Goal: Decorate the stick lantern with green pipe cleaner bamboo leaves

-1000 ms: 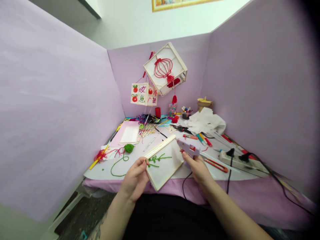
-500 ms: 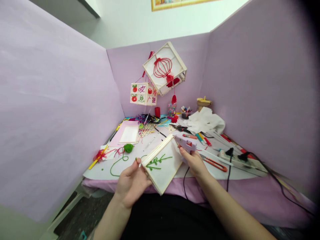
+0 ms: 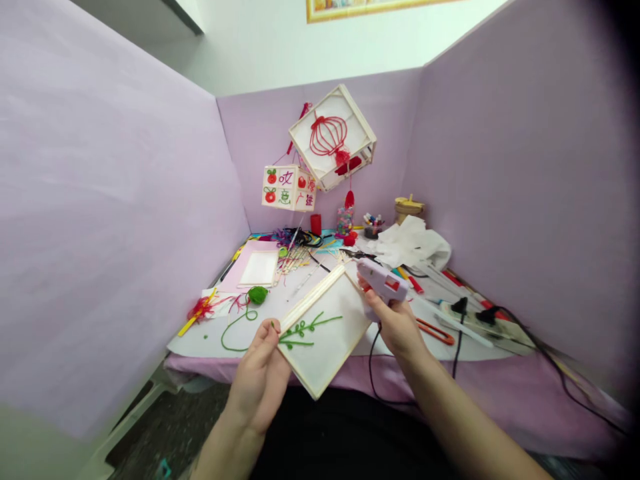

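My left hand [image 3: 263, 367] is closed at the left corner of a wooden-framed white panel [image 3: 325, 363], with the fingers partly behind it. A speck of green shows at the fingertips, perhaps a yarn end. Green yarn sprigs [image 3: 303, 330] with small loops lie across the panel's left half. In my right hand [image 3: 393, 323] is a lilac glue gun [image 3: 383, 280], its nozzle toward the upper left, near the panel's top corner. From its handle hangs a black cord [image 3: 371, 363]. A green yarn ball [image 3: 257, 295] lies left of the panel, its strand trailing toward my left hand.
Two decorated box lanterns, one with a red yarn motif [image 3: 333, 137] and one with painted characters [image 3: 287, 188], hang at the back. An orange cutter [image 3: 436, 331], a power strip [image 3: 480, 323] and white crumpled cloth [image 3: 413, 243] lie right. Another framed panel [image 3: 257, 269] lies back left.
The glue gun has moved right and turned, away from the panel's edge. The panel has shifted slightly left and faces me more. My left fingers have closed more at its corner.
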Demonstrator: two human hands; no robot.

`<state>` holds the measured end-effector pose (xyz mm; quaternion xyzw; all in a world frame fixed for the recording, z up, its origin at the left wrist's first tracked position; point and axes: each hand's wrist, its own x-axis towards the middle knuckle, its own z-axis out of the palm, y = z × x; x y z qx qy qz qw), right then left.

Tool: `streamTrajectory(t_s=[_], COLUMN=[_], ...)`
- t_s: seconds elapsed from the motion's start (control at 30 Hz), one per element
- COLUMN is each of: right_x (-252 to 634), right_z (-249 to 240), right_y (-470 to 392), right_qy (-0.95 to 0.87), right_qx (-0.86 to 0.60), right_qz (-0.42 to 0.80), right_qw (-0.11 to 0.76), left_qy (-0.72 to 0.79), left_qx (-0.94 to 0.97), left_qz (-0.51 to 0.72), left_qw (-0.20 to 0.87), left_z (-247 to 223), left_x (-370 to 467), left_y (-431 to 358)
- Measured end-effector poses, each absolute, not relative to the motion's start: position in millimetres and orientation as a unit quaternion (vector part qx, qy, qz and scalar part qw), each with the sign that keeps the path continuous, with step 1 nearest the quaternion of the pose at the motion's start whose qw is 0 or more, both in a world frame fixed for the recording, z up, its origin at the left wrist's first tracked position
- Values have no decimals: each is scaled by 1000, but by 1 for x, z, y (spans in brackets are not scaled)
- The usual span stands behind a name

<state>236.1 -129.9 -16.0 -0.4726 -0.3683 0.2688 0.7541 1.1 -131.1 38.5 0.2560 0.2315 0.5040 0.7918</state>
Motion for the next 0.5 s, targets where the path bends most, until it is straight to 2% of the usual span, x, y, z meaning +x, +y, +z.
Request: streamTrajectory(t_s=[0.13,0.2,0.37,0.5], right_x=[233,231,212,186], right_z=[4,9,11,21], right_y=[-152,-168,-191,-186], right_qy=[-353,-365,-472,-608], right_qx=[-433,-439,-562,-528], right_qz=[225,225,244,214], right_qw=[799,789,634,553], left_qy=[188,164,111,89], left_qx=[238,236,250,265], left_qz=[535,552,592,609], left_qw=[789,783,758,742], left_z=[36,34,33,34], left_x=[-1,0,4,5], left_y=[-130,-130,-133,-138])
